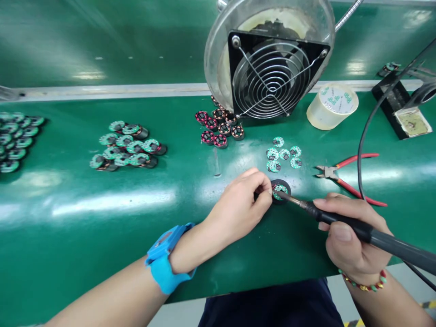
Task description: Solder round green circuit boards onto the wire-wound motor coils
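My right hand is closed around the dark handle of a soldering iron, whose tip touches a round green circuit board. The board lies in a black round holder on the green bench. My left hand is at the holder's left edge, thumb and fingers pinched together; what lies between the fingertips is too small to make out. Several loose green boards lie just beyond the holder. A blue strap is round my left wrist.
A fan stands behind the holder, beside motor coils. Groups of board-topped coils lie to the left. Toward the right are a tape roll, red-handled cutters, a soldering stand and the iron's cable.
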`<state>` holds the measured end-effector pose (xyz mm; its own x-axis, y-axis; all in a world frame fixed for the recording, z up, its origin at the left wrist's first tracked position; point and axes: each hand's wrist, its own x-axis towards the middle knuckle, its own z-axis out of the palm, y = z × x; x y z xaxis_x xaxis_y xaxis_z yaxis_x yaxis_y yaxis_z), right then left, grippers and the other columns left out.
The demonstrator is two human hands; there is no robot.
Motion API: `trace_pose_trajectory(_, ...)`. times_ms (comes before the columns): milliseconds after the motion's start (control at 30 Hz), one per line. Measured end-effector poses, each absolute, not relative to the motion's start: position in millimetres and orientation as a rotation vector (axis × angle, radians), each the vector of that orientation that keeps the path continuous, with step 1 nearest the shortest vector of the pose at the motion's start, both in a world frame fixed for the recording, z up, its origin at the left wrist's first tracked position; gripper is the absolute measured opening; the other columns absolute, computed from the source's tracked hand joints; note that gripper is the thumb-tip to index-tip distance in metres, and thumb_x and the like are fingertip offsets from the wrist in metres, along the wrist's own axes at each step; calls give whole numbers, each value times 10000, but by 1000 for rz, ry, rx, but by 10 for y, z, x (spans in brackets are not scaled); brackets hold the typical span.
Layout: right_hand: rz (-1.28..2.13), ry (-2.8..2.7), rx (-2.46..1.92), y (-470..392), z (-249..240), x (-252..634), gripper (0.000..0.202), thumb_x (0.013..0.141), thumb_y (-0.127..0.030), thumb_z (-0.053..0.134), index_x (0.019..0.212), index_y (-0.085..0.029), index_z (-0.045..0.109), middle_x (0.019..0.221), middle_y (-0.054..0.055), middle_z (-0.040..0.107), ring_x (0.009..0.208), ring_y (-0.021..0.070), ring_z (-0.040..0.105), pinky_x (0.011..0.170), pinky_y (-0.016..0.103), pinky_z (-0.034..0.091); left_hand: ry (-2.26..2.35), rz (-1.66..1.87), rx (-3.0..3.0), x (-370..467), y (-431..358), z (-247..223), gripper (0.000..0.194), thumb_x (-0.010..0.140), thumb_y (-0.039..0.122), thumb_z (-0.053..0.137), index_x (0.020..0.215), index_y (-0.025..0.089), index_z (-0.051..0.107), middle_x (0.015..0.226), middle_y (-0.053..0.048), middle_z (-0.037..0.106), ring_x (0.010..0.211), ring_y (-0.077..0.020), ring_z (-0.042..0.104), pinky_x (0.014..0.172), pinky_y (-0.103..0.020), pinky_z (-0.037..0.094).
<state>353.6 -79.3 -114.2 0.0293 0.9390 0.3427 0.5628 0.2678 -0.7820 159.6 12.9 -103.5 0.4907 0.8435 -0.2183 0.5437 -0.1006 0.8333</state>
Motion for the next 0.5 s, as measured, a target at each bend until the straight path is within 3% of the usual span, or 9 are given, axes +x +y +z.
trace_pose_trajectory(233, 516, -1575, -1315, -713, -1068, 3467, 199, 900, -304, 585, 1067, -283, 692, 811, 5, 725, 617, 187, 660, 695, 402, 600, 1177, 392, 1792, 1606, 131, -1027, 177, 842, 86, 469, 693, 175, 509, 749, 15, 513, 688, -121, 480, 627, -273, 363)
trace_pose_trajectory(500, 484, -1628, -1337, -745, -1076, 3499, 210, 912, -336, 560, 1073, -278, 681, 773, 9, 708, 626, 185, 659, 661, 386, 598, 1186, 394, 1806, 1606, 130, -1033, 178, 835, 89, 467, 687, 179, 506, 746, 12, 518, 687, -123, 486, 627, -273, 369)
